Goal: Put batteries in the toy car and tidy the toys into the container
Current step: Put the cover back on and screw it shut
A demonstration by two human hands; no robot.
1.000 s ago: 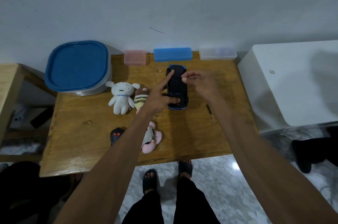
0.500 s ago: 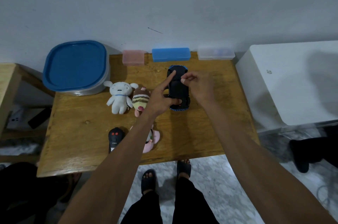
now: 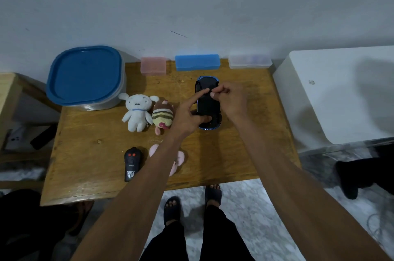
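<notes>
The left hand (image 3: 187,118) is pointing its index finger onto the dark underside of the toy car (image 3: 207,104), thumb pressing the near end, so it is gripping the car. The right hand (image 3: 229,100) is pinching thumb and forefinger together over the car's middle; what they are clamping is too small to tell. The car is lying upside down toward the table's (image 3: 245,143) far right corner. The blue-lidded container (image 3: 85,77) is sitting closed at the far left corner
</notes>
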